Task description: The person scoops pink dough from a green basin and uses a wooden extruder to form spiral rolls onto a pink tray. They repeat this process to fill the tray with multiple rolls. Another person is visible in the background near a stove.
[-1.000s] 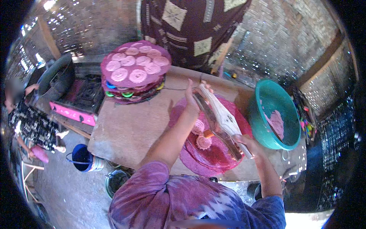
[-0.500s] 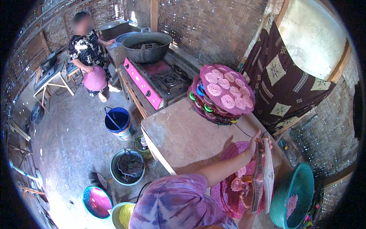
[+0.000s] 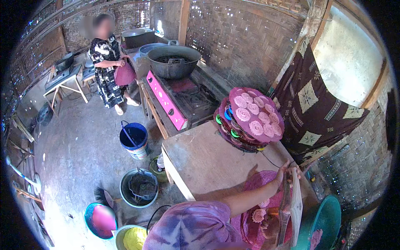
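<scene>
A hand press of two long wooden bars stands on edge over a pink round mat at the table's right end. My left hand, at the end of a bare forearm, is closed around the far end of the bars. My right hand is low beside the near part of the press, fingers curled against it and mostly hidden behind the bars. A brown cylinder shows between the bars. Pale pink dough rosettes lie on the mat under the press. My purple tie-dyed sleeve fills the lower middle.
Pink mats with rosettes are stacked at the table's far side. A green basin with pink dough stands right. Left are a stove with a black pot, a blue bucket and several basins. Another person holds a pink mat.
The view has tilted, so the table and press sit lower in the picture. The other person has turned and brought both hands to the pink mat. My left hand keeps its hold.
</scene>
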Tool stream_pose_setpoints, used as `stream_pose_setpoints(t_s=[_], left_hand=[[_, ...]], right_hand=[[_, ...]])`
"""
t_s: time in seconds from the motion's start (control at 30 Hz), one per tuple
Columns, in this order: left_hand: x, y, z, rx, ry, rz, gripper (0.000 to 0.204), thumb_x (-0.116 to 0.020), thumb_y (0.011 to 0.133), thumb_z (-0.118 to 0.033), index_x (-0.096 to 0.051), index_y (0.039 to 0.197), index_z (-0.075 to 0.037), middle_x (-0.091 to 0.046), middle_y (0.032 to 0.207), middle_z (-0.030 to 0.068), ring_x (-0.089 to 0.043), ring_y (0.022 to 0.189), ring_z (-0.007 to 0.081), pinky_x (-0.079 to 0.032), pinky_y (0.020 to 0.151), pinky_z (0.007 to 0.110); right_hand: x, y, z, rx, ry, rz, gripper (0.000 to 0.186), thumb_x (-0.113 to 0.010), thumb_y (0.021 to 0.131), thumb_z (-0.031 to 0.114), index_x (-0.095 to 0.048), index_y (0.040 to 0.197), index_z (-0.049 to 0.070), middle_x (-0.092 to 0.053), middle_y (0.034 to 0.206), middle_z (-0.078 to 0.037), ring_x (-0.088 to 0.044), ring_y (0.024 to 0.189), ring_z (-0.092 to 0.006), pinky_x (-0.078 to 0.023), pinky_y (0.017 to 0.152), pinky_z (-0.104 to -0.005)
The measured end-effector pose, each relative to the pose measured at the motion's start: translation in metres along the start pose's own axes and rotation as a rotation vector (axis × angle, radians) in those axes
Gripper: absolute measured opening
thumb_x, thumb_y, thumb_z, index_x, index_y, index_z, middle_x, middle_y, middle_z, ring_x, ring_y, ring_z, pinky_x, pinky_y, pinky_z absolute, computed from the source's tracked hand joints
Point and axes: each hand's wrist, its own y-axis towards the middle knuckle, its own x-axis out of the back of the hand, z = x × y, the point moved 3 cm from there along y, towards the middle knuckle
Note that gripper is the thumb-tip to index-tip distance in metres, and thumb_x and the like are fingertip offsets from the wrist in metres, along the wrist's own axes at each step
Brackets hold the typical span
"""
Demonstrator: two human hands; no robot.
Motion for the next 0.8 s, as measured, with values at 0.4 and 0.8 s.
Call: stream_pose_setpoints(t_s=[0.4, 0.8], left_hand=[[-0.241, -0.078, -0.024, 0.201, 0.434, 0.232, 0.096, -0.017, 0.088, -0.078, -0.067, 0.07, 0.002, -0.065, 0.065, 0.0172, -0.062, 0.055, 0.0329, -0.052, 0.058, 0.041], [-0.268, -0.179, -0.036, 0.418, 1.151, 0.391, 0.086, -0.028, 0.094, -0.069, -0.07, 0.086, 0.006, -0.067, 0.076, 0.0167, -0.061, 0.057, 0.0206, -0.05, 0.054, 0.03]], right_hand=[[-0.006, 0.008, -0.003, -0.025, -0.016, -0.04, 0.087, -0.041, 0.087, 0.072, -0.046, 0.129, -0.004, -0.06, 0.109, -0.021, -0.06, 0.088, -0.0338, -0.051, 0.073, -0.0475], [-0.029, 0.01, -0.012, 0.066, -0.406, -0.411, 0.081, -0.046, 0.087, 0.071, -0.055, 0.115, -0.004, -0.067, 0.096, -0.01, -0.063, 0.057, -0.0115, -0.051, 0.042, -0.0221]])
